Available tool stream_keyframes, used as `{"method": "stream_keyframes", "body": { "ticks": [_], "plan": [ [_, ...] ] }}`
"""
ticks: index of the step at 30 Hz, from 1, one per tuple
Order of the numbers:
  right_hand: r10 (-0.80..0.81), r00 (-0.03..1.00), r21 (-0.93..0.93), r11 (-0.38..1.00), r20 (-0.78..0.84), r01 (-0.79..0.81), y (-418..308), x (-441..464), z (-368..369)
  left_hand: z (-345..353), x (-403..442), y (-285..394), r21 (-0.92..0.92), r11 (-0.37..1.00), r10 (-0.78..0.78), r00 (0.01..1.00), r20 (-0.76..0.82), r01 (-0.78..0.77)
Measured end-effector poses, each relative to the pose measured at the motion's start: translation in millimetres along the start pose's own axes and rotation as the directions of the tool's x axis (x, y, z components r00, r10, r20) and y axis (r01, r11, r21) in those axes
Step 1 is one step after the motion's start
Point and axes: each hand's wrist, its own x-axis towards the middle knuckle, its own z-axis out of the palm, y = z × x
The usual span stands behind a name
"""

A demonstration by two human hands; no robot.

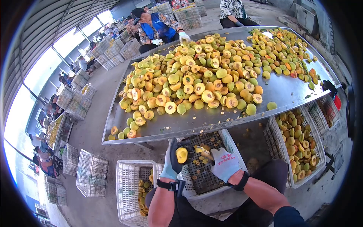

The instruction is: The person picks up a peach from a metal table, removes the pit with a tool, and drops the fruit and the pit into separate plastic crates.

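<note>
My left hand (172, 159), in a grey-and-dark work glove, is closed around a yellow peach half (182, 155). Its cut face is turned away from my view or hard to make out. My gloved right hand (224, 164) grips a short tool (205, 153) with a wooden-looking handle, its tip pointing at the peach half but apart from it. The exact shape of that tip is too small to tell. Both hands are above a white-rimmed crate (235, 150) with a dark perforated bottom holding scattered pits and scraps.
A metal table (159, 128) heaped with halved peaches (189, 79) stands just ahead, its raised edge beyond my hands. Crates of peach halves stand left (124, 189) and right (321, 159). Across the table a gloved co-worker (160, 26) sits, with another person (232, 13) further right.
</note>
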Motion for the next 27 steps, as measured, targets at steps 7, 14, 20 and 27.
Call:
{"method": "stream_keyframes", "body": {
  "ticks": [7, 14, 20, 27],
  "plan": [
    [-0.013, 0.977, 0.212, 0.977, 0.211, -0.032, -9.5, 0.6, -2.0, -4.0, -12.8, -24.0, 0.683, 0.69, 0.177, 0.971, 0.161, -0.24],
    [-0.082, 0.98, 0.291, 0.956, 0.18, 0.027, -1.2, 1.1, 4.1, 4.5, -8.7, -31.8, 0.948, -0.074, 0.377, 0.871, 0.315, -0.311],
    [-0.108, 0.978, 0.118, 0.989, 0.181, 0.088, 8.5, -5.3, -6.7, 14.3, -79.8, 27.5, 0.94, -0.32, 0.538, 0.84, 0.073, 0.123],
    [-0.144, 0.92, 0.105, 0.988, 0.363, 0.113, -7.4, -8.1, -40.1, -69.7, -137.6, 109.3, 0.485, -0.677, 0.381, 0.827, -0.413, 0.554]
  ]
}}
